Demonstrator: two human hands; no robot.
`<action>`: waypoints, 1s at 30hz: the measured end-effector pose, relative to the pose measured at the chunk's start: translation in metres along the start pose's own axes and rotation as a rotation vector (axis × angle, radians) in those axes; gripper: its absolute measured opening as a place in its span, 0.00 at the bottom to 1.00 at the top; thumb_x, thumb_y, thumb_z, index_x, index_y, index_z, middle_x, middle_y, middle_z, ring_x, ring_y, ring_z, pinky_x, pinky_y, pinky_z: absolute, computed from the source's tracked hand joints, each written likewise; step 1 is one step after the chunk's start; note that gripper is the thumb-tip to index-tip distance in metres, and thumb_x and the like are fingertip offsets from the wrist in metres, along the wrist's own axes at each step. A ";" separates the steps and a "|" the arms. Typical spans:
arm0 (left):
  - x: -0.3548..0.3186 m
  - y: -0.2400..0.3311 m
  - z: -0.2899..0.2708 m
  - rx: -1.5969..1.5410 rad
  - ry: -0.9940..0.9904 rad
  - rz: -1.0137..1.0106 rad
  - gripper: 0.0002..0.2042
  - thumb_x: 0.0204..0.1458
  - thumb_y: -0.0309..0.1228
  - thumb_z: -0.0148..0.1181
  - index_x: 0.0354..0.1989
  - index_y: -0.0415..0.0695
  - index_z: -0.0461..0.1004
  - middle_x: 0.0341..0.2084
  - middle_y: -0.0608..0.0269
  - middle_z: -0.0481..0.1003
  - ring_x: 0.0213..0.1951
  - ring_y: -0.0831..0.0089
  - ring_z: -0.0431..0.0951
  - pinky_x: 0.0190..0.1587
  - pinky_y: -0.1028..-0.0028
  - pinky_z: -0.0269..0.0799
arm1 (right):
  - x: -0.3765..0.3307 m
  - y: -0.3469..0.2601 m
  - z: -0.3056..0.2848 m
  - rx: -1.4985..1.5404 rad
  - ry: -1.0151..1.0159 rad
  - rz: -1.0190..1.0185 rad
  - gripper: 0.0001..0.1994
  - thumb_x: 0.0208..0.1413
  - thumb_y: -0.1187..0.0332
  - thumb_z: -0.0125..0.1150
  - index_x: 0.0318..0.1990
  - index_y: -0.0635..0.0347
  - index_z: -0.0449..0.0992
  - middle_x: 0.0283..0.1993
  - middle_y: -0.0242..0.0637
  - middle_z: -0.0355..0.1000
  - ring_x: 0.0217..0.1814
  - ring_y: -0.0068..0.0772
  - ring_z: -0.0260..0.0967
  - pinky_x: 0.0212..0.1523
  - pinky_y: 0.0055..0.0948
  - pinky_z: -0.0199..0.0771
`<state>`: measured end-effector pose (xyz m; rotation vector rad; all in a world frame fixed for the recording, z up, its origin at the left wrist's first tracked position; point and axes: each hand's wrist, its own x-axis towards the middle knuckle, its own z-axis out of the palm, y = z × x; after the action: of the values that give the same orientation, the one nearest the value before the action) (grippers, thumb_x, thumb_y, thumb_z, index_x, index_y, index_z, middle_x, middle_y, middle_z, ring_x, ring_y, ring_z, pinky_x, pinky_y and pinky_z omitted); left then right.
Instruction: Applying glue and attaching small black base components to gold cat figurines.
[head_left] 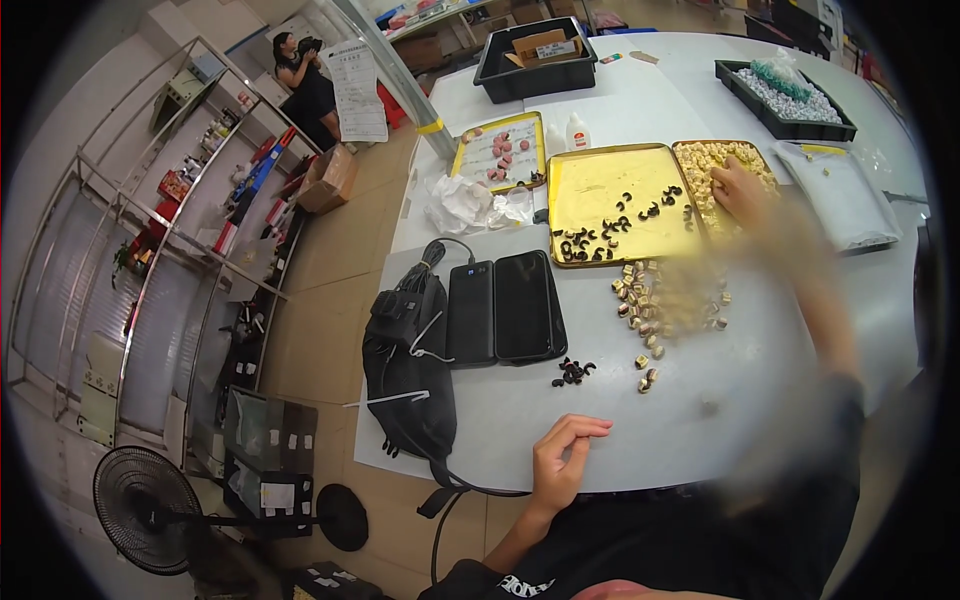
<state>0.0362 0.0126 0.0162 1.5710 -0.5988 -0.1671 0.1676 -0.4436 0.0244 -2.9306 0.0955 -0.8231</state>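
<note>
My right hand (740,192) reaches far across the table into a tray (678,148) of small cream-coloured pieces (715,158). Its fingers are bent down among them, and whatever they grip is hidden. Close to the table's near edge, my left hand (562,462) has its fingers pressed together and pointing right; no item shows in it. Ahead of that hand lies a little pile of black curved pieces (574,373). More black curved pieces (590,243) are scattered in a yellow-lined tray (610,172). Cream-and-brown pieces (640,300) lie loose on the table before the trays.
A black pouch (412,370) with cables, a power bank (472,315) and a phone (528,305) lie at the left. Behind are a tray of pink pieces (503,150), white bottles (577,132), a black crate (530,85) and a bin of pale pellets (800,105). A blur covers the lower right.
</note>
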 end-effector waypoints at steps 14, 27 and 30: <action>0.000 -0.001 0.000 -0.021 0.009 0.003 0.09 0.50 0.17 0.43 0.29 0.34 0.73 0.34 0.53 0.75 0.38 0.70 0.73 0.43 0.76 0.66 | -0.002 -0.003 -0.003 0.038 0.028 -0.006 0.08 0.44 0.70 0.57 0.33 0.58 0.70 0.34 0.45 0.62 0.30 0.48 0.67 0.30 0.40 0.67; -0.003 0.001 0.000 -0.033 0.044 -0.020 0.09 0.50 0.17 0.44 0.28 0.34 0.73 0.33 0.52 0.75 0.37 0.68 0.74 0.44 0.75 0.66 | -0.003 -0.001 0.001 -0.003 -0.002 0.015 0.06 0.47 0.70 0.56 0.32 0.59 0.68 0.34 0.45 0.62 0.31 0.48 0.66 0.30 0.42 0.67; -0.002 0.003 0.002 -0.030 0.048 -0.036 0.08 0.49 0.17 0.44 0.28 0.34 0.73 0.33 0.52 0.75 0.37 0.68 0.74 0.43 0.75 0.66 | -0.006 0.002 0.001 0.008 0.018 0.030 0.05 0.48 0.71 0.55 0.31 0.60 0.67 0.34 0.46 0.62 0.31 0.49 0.66 0.30 0.42 0.67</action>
<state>0.0329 0.0116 0.0181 1.5533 -0.5288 -0.1640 0.1635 -0.4449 0.0200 -2.9068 0.1373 -0.8429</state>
